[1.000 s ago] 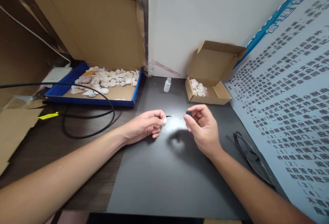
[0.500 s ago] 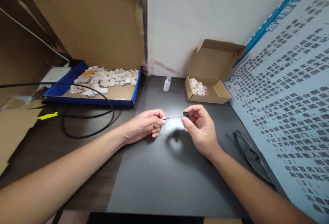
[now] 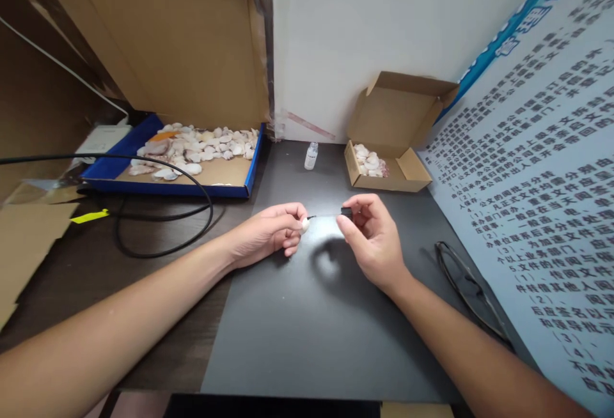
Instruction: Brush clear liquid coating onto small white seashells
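Observation:
My left hand (image 3: pixel 274 231) pinches a small white seashell (image 3: pixel 305 225) between thumb and fingertips, above the dark grey mat. Across from it, my right hand (image 3: pixel 373 234) grips the black cap of a thin brush applicator (image 3: pixel 346 213) between thumb and fingers. The applicator's thin stem points left, and its dark tip is at the shell's edge; whether it touches cannot be told. Behind the hands stands a small clear bottle (image 3: pixel 311 156) with a white label and no cap on it.
At back left, an open blue-edged cardboard box (image 3: pixel 180 189) holds many shells. A smaller open carton (image 3: pixel 391 181) with several shells stands at back right. Black cable (image 3: pixel 211 213) loops at left; glasses (image 3: pixel 467 290) lie at right beside a printed board (image 3: pixel 542 169).
The applicator's tip has shifted slightly to the upper part of the shell, with the right hand moving a little left. More of the shell's white surface shows now.

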